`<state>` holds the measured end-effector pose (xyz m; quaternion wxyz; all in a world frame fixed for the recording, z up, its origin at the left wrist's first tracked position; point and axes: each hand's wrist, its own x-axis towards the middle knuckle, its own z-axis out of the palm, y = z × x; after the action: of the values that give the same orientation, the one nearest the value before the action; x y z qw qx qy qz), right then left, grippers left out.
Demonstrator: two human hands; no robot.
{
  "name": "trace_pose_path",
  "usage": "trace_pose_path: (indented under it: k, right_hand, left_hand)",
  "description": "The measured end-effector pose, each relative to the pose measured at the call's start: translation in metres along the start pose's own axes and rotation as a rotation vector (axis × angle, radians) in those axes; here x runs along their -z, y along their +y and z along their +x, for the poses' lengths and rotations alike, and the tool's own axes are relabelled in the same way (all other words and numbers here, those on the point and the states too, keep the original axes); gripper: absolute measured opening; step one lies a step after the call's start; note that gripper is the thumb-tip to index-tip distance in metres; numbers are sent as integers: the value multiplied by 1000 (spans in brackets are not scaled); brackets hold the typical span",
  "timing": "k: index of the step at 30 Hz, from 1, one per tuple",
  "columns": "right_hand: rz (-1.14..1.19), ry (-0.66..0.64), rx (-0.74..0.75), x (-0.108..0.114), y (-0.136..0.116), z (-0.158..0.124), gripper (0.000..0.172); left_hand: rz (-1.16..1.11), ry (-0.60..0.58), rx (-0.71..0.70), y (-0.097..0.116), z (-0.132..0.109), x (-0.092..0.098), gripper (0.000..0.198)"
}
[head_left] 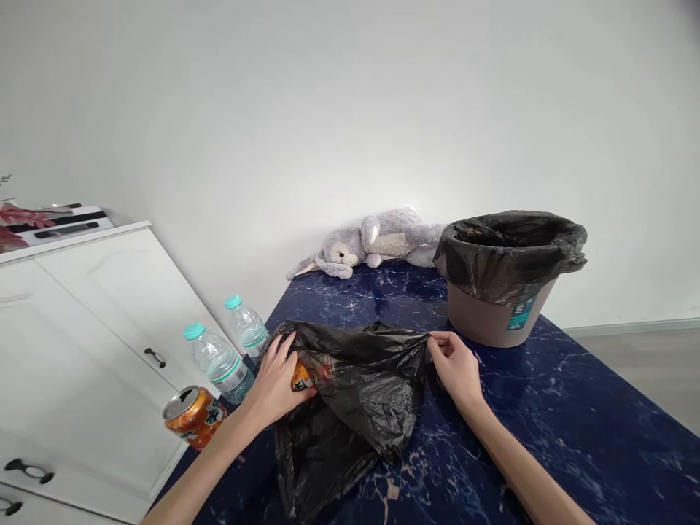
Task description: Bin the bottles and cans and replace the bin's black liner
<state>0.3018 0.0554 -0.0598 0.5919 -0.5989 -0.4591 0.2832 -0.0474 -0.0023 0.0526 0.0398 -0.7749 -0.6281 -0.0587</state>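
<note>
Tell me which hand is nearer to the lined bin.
Right. The right hand pinches the black bag left of the bin and closer to the camera; the left hand is farther left, around a partly covered orange can.

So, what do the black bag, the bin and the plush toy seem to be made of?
Black bag: thin, glossy plastic film, from its fine crinkles and bright highlights. Bin: probably rigid plastic, its wall smooth and dull. Plush toy: matte, fuzzy fabric, likely synthetic, given its tufted pile.

Domestic room: indicated by a white panelled cabinet (98, 350), dark-handled, at frame left, and a long-eared plush toy (391, 244) laid before a plain wall (350, 109), centre.
</note>
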Motion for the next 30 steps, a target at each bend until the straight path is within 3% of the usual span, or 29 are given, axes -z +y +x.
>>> trace_pose_path:
  k: [4, 8, 11, 13, 15, 17, 19, 25, 30]
  right_hand:
    - [34, 10, -27, 1, 1, 2, 41]
    - [116, 41, -72, 3, 6, 8, 44]
    - [183, 94, -111, 6, 10, 12, 46]
    - [218, 138, -137, 8, 11, 13, 46]
    - [245, 166, -156, 9, 11, 13, 46]
    - [263, 171, -171, 9, 10, 12, 46]
    - [271, 158, -180, 9, 9, 10, 44]
    - [293, 111, -195, 9, 7, 8, 46]
    - [303, 95, -193, 8, 6, 8, 47]
  left_hand:
    - [3, -15, -29, 5, -22, 20, 65]
    - [-197, -142, -63, 13, -65, 69, 56]
    - [-272, -234, -84, 4, -96, 103, 72]
    - [-220, -164, -36, -7, -108, 116, 72]
    - [-82, 30, 37, -19, -113, 122, 61]
    - [104, 207, 43, -27, -112, 123, 51]
    - [276, 277, -23, -29, -106, 120, 42]
    - [594, 136, -158, -23, -79, 84, 65]
    - [583, 3, -205, -30, -60, 58, 63]
